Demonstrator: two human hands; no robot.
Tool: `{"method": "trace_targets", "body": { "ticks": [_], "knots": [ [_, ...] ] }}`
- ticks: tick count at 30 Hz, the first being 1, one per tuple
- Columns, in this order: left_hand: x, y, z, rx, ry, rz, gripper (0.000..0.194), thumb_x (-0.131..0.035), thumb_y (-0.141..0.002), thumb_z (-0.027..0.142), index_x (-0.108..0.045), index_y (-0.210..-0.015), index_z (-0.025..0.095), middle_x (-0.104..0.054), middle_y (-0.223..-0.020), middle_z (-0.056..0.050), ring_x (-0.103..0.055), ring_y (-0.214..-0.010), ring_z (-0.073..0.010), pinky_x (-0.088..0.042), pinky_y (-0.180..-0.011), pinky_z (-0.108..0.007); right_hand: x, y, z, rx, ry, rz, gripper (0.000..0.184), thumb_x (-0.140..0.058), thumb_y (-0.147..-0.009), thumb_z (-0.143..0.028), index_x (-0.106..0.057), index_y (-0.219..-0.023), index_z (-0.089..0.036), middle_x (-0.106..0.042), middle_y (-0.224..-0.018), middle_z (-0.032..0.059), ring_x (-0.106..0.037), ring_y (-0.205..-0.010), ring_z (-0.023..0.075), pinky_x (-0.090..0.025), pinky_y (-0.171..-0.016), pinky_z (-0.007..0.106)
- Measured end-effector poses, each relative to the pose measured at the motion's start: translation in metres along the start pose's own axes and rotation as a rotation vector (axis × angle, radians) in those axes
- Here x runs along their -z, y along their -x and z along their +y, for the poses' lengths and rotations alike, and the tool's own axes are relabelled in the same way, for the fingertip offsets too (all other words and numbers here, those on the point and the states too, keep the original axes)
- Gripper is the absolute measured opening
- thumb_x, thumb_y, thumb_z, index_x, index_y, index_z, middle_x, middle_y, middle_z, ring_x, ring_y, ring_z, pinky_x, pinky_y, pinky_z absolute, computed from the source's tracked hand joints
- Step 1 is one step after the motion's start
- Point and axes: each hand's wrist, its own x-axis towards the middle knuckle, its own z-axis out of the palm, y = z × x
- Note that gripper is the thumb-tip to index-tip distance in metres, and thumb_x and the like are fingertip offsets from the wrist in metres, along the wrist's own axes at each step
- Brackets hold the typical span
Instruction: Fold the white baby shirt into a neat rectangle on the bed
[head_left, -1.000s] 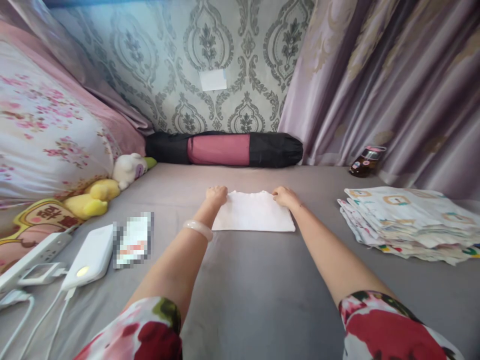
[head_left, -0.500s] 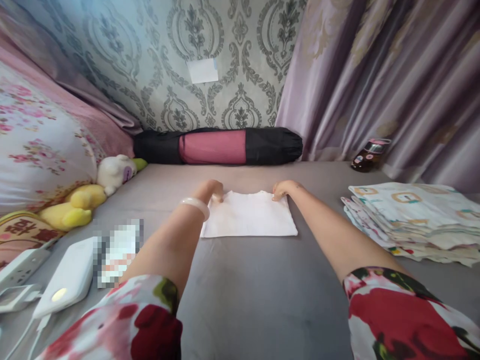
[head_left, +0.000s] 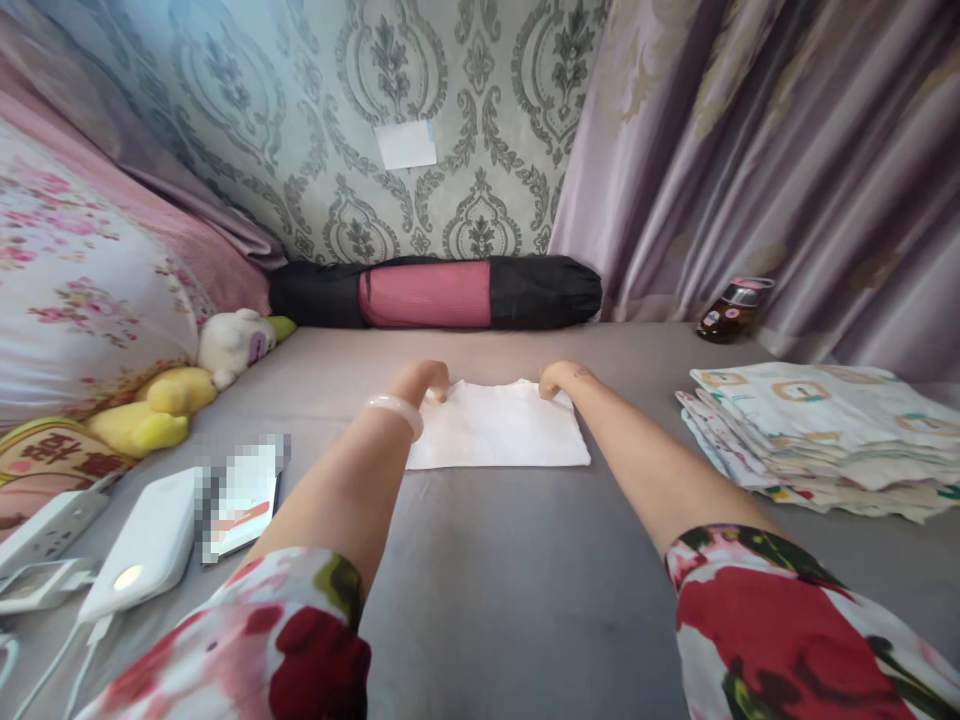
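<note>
A folded white cloth (head_left: 499,432) lies flat on the grey bed sheet (head_left: 510,580) in the middle of the view. My left hand (head_left: 426,380), with a pale bangle on the wrist, is curled and pinches the cloth's far left corner. My right hand (head_left: 559,379) is curled the same way on the far right corner. Both forearms reach forward from red floral sleeves.
A stack of folded printed cloths (head_left: 817,435) lies at the right. A black and pink roll bag (head_left: 435,292) lies along the wall, a brown jar (head_left: 731,310) by the curtain. Plush toys (head_left: 187,385), a white power bank (head_left: 139,545) and a power strip (head_left: 45,530) sit left.
Both hands have curled tighter on the cloth's far corners and drawn slightly back. The view has shifted a little; the cloth stays flat.
</note>
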Motion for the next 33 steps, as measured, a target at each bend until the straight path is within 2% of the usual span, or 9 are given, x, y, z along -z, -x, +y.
{"method": "trace_targets", "body": {
  "ticks": [3,5,9,13,17,24,29,33],
  "knots": [
    [-0.007,0.021,0.006,0.033,0.014,0.101,0.031,-0.077,-0.062,0.017,-0.075,-0.092,0.024,-0.074,-0.104,-0.009,-0.062,-0.107,-0.0301,-0.045,-0.094,-0.041,0.000,0.022,0.000,0.008,0.027,-0.066,0.032,-0.068,-0.077,-0.020,-0.073,-0.109,-0.016,-0.067,-0.110,0.0145,-0.060,-0.110,0.0292,-0.045,-0.092,0.039],
    [-0.014,0.036,0.011,0.065,0.016,0.207,0.028,-0.070,-0.071,0.019,-0.073,-0.099,0.024,-0.070,-0.113,-0.011,-0.056,-0.116,-0.0314,-0.040,-0.098,-0.045,0.000,0.040,0.002,0.027,0.039,-0.051,0.040,-0.064,-0.078,-0.015,-0.068,-0.118,-0.014,-0.063,-0.121,0.0167,-0.055,-0.118,0.0289,-0.042,-0.096,0.040],
    [-0.034,0.062,0.020,0.090,0.015,0.400,0.028,-0.052,-0.083,0.016,-0.071,-0.104,0.021,-0.065,-0.122,-0.014,-0.049,-0.123,-0.0303,-0.036,-0.099,-0.044,-0.004,0.076,0.009,0.104,0.043,0.086,0.038,-0.049,-0.089,-0.012,-0.062,-0.125,-0.014,-0.053,-0.134,0.0155,-0.042,-0.129,0.0247,-0.033,-0.104,0.038],
    [-0.041,0.079,0.021,0.076,0.039,0.490,0.029,-0.050,-0.082,0.015,-0.072,-0.100,0.021,-0.067,-0.117,-0.012,-0.050,-0.117,-0.0285,-0.035,-0.095,-0.041,-0.008,0.092,0.018,0.154,0.012,0.213,0.032,-0.045,-0.093,-0.014,-0.064,-0.117,-0.015,-0.055,-0.128,0.0134,-0.043,-0.123,0.0244,-0.033,-0.099,0.036],
    [-0.030,0.092,0.017,0.083,0.045,0.512,0.032,-0.050,-0.079,0.012,-0.071,-0.101,0.022,-0.068,-0.115,-0.010,-0.049,-0.116,-0.0275,-0.033,-0.092,-0.040,0.004,0.093,0.027,0.178,-0.045,0.218,0.024,-0.050,-0.094,-0.022,-0.066,-0.111,-0.020,-0.055,-0.124,0.0106,-0.043,-0.120,0.0246,-0.033,-0.098,0.036],
    [0.012,0.111,0.009,0.096,0.083,0.593,0.022,-0.057,-0.079,0.020,-0.071,-0.096,0.022,-0.069,-0.111,-0.009,-0.048,-0.115,-0.0317,-0.033,-0.091,-0.043,0.053,0.094,0.042,0.230,-0.096,0.250,0.018,-0.064,-0.085,-0.026,-0.068,-0.102,-0.023,-0.055,-0.120,0.0086,-0.043,-0.118,0.0264,-0.033,-0.096,0.037],
    [0.034,0.119,0.006,0.063,0.117,0.838,0.017,-0.056,-0.083,0.025,-0.068,-0.094,0.022,-0.067,-0.108,-0.008,-0.048,-0.112,-0.0313,-0.033,-0.090,-0.044,0.079,0.092,0.049,0.242,-0.128,0.441,0.014,-0.061,-0.087,-0.027,-0.068,-0.099,-0.023,-0.055,-0.115,0.0089,-0.044,-0.114,0.0273,-0.033,-0.091,0.038],
    [0.023,0.119,0.003,0.018,0.097,1.007,0.016,-0.051,-0.085,0.023,-0.064,-0.094,0.021,-0.065,-0.105,-0.010,-0.047,-0.108,-0.0305,-0.032,-0.088,-0.044,0.076,0.098,0.051,0.317,-0.103,0.616,0.011,-0.057,-0.088,-0.021,-0.066,-0.094,-0.020,-0.056,-0.110,0.0096,-0.044,-0.108,0.0261,-0.032,-0.087,0.036]
  ]
}}
